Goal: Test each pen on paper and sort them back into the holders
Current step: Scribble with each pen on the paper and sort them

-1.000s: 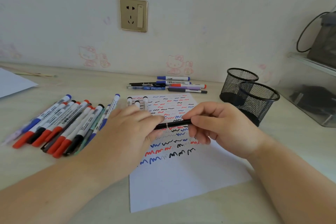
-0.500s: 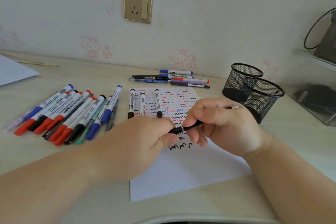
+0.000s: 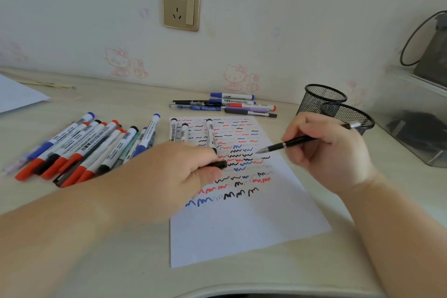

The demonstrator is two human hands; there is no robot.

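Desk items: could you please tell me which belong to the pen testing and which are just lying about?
Part of the job:
black pen in the right hand
cap in the left hand
paper
markers
two mesh holders

Lying about:
wall socket
spare sheet
clear bin

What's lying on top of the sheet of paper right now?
Three markers lie on the paper at its far left corner, among red, blue and black squiggles. The left hand, gripping a black cap, covers part of the sheet.
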